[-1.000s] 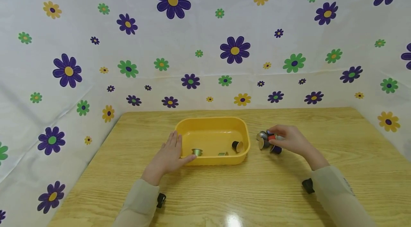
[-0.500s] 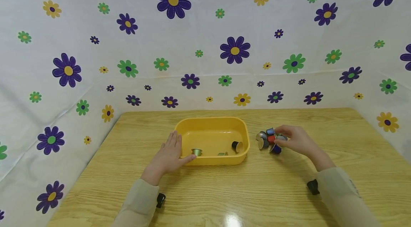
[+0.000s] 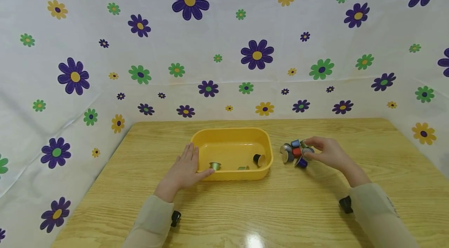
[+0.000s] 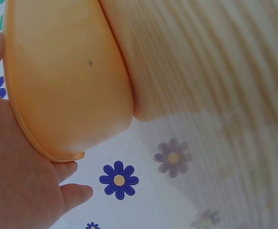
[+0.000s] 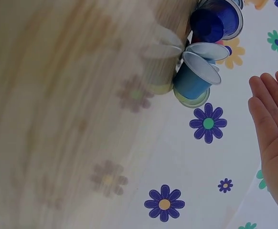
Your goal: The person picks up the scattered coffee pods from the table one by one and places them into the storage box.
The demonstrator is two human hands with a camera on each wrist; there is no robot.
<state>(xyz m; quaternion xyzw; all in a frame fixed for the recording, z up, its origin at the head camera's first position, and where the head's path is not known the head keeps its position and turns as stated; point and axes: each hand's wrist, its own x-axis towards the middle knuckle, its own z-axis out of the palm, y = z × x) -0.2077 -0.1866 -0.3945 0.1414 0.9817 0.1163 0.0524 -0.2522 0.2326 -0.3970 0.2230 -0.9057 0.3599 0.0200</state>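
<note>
My left hand (image 3: 182,170) rests with straight fingers along the left end of a yellow tray (image 3: 231,176), its thumb over the front rim. In the left wrist view the hand (image 4: 19,157) lies against the tray's side (image 4: 72,81). A green coffee capsule (image 3: 215,166), a partly hidden pale green one (image 3: 243,168) and a black one (image 3: 259,160) lie in the tray. Right of it sits a pile of capsules, including a red one (image 3: 296,152) and a dark blue one (image 3: 301,162). My right hand (image 3: 327,152) is at the pile's right side, thumb and fingers apart around a grey-blue capsule (image 3: 308,152).
A wooden table (image 3: 245,209) carries everything. Behind and beside it hangs a white cloth (image 3: 217,37) printed with flowers. Black straps (image 3: 346,204) show at both wrists.
My right hand has drawn back to the right from the pile's middle, uncovering the light blue and red capsules. The left hand and tray have stayed put.
</note>
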